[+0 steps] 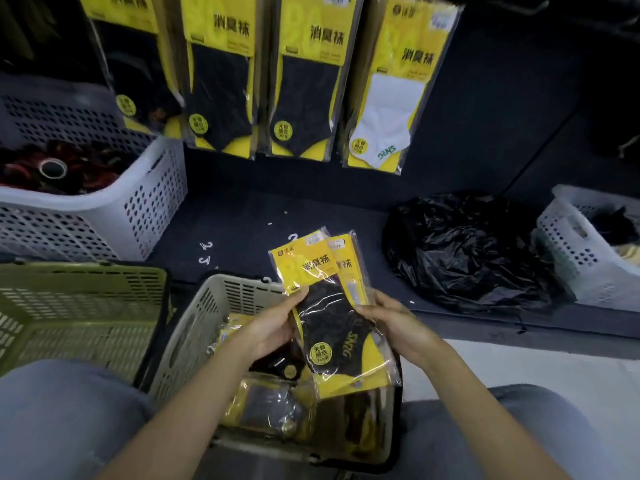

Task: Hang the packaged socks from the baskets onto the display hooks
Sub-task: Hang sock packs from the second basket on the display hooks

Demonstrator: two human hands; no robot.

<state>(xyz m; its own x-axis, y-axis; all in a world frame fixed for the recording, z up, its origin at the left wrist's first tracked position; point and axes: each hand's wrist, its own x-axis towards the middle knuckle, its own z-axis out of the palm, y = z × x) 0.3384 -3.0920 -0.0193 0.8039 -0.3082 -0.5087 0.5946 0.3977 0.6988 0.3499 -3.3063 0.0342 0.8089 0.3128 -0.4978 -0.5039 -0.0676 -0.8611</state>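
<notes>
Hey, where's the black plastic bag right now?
In the head view, the black plastic bag lies on the dark floor at right, between the held sock packs and the white basket.

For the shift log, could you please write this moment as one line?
hands: left hand and right hand grip two sock packs | over: beige basket | held packs: not yet hung

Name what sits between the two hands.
In the head view, two overlapping sock packets, held by the left hand and right hand above the beige basket.
</notes>
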